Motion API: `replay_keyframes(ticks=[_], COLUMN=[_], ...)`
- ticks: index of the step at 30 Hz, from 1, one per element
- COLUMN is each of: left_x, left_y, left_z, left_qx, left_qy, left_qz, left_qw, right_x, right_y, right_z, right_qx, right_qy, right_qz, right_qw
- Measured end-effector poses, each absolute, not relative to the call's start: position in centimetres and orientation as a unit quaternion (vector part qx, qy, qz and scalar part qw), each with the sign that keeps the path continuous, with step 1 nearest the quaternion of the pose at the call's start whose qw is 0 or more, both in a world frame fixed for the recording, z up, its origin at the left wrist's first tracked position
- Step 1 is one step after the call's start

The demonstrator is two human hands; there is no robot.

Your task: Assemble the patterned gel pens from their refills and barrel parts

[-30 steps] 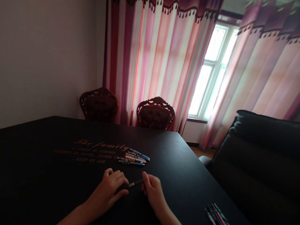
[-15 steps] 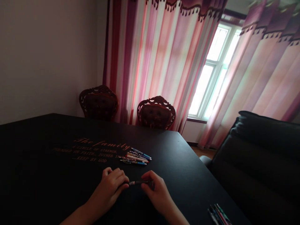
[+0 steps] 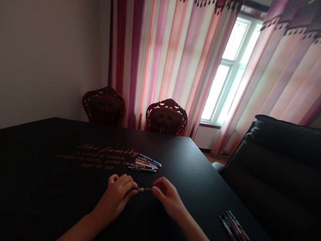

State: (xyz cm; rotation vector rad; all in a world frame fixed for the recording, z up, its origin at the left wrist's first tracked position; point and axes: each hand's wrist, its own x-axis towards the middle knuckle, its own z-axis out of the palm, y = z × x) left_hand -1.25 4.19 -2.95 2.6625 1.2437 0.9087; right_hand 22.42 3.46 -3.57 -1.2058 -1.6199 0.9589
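Observation:
A dark pen (image 3: 144,189) with a pale band lies level between my two hands, just above or on the black table (image 3: 82,204). Its left end is inside the closed fingers of my left hand (image 3: 119,190). At the other end, my right hand (image 3: 167,194) pinches the pen between thumb and forefinger. Beyond my hands lies a small group of patterned pens (image 3: 145,164), several with blue ends. Both ends of the held pen are partly hidden by my fingers.
Another bunch of pens (image 3: 233,225) lies near the table's right edge. Gold lettering (image 3: 107,150) marks the tabletop. Two carved chairs (image 3: 104,105) stand behind the far edge, and a black leather seat (image 3: 281,174) is to the right.
My right thumb and fingers have shifted on the pen, closing more tightly at its right end. My left hand keeps its hold. The whole view has tipped slightly downward.

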Motion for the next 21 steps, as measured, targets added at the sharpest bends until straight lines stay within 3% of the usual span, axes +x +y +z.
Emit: replay_keyframes(ticks=[13,21], left_x=[-1.1,-0.9], left_y=[4.1,4.0], left_z=[-2.7,-2.7], left_qx=[0.868,0.860], left_qy=[0.407,0.418], left_qz=[0.282,0.285], left_qw=[0.038,0.065], right_x=[22.5,23.2], right_y=[3.9,4.1], right_z=[-4.2,-3.2], right_qx=[-0.466,-0.477], right_qy=[-0.627,-0.629], right_qz=[0.447,0.411], right_qw=[0.435,0.456])
